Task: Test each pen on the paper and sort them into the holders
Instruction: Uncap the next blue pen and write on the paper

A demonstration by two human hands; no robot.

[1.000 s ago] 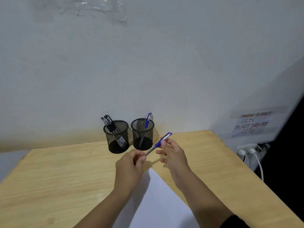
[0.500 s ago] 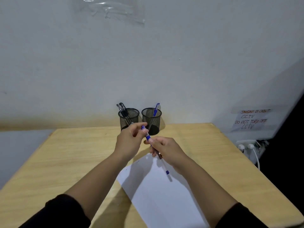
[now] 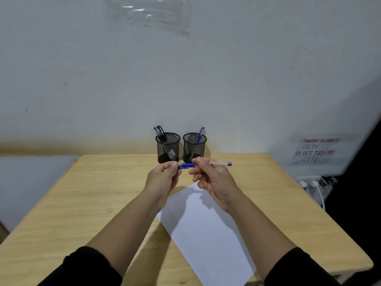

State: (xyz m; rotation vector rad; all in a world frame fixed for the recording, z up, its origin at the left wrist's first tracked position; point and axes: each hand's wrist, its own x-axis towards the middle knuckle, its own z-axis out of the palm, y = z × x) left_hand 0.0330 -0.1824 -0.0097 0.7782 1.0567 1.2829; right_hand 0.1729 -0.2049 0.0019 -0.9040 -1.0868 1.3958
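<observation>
head | blue pen [image 3: 206,165] level above paper [image 3: 208,230], off the counter [image 3: 92,193] | left hand [image 3: 162,180] pinches cap end, right hand [image 3: 214,178] grips barrel | likely uncapping/recapping around test | holders [image 3: 168,147] behind

We see a light wooden table [image 3: 86,195] pushed against a plain white wall [image 3: 185,79]. A crinkled clear plastic sheet [image 3: 150,13] is taped high on that wall. On the right, a white paper notice [image 3: 315,150] reads "DO NOT TURN OFF CCTV" with handwritten lines above. Below it, white plugs [image 3: 308,183] sit in a socket strip, a white cable [image 3: 321,200] hanging down.
</observation>
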